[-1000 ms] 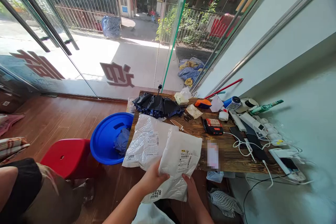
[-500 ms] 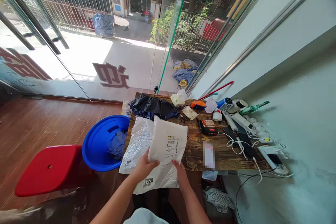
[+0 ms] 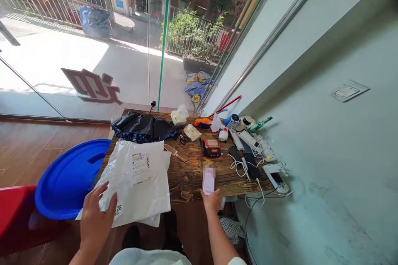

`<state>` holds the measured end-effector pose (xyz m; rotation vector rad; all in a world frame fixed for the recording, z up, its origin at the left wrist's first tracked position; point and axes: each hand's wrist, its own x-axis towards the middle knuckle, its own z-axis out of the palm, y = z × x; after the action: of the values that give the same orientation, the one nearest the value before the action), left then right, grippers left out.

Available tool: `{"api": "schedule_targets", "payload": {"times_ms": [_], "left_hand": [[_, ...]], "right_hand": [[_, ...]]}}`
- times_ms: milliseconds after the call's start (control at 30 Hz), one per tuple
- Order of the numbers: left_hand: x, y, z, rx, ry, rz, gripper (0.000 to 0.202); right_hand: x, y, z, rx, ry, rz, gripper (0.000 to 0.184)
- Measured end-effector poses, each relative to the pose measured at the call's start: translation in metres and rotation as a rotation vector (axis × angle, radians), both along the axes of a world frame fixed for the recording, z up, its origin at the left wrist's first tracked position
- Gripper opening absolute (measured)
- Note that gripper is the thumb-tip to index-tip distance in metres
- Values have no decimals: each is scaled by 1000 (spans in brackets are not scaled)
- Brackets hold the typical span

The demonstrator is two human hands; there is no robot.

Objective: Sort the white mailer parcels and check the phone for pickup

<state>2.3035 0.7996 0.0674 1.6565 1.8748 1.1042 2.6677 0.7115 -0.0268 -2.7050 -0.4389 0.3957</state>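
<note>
White plastic mailer bags (image 3: 139,186) with printed labels lie stacked at the table's left front, hanging over its edge. My left hand (image 3: 98,211) is over the lower left of the top bag, fingers spread; whether it touches the plastic I cannot tell. At the front edge my right hand (image 3: 211,202) grips the near end of a phone (image 3: 208,182) with a lit, partly blurred screen. Right of the bags rests a putty knife or scraper (image 3: 178,154) with a light handle, its blade partly covered. Black-handled scissors (image 3: 183,139) lie behind it.
Black plastic bags (image 3: 144,126) are heaped at the back left of the wooden table (image 3: 186,174). A black and red device (image 3: 211,148) and tangled white cables (image 3: 238,165) lie to the right. A blue tub (image 3: 62,190) and red stool (image 3: 15,211) stand at left.
The top mailer bag has been laid down on the other and my left hand has let go of it. My right hand has moved right to the phone. The view has turned right.
</note>
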Motion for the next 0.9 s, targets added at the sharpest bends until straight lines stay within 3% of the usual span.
{"api": "schedule_targets", "payload": {"times_ms": [100,233,333,467,567,633,767,900], "left_hand": [[52,-18,17,-40,-17,-55,47],[141,-35,13,-342,-261,-325,40],[204,-47,0,-524,-468,-442,38],[258,-63,-8,-762,-671,-402,39],[271,-72,3,-940,-917,-419,46],[270,-76,15,-974,-1071,-435,54],[251,-82,34,-845,-1310,-399,68],[213,-90,40,-713,-1528,-358,77]], "right_hand": [[19,6,-10,-30,20,96,69],[37,11,-11,15,88,198,67],[45,3,1,106,137,282,65],[39,-14,32,277,206,405,67],[22,-20,66,456,311,526,70],[8,-20,90,578,411,579,69],[-18,-17,125,683,555,672,67],[-44,-14,136,694,740,787,73]]}}
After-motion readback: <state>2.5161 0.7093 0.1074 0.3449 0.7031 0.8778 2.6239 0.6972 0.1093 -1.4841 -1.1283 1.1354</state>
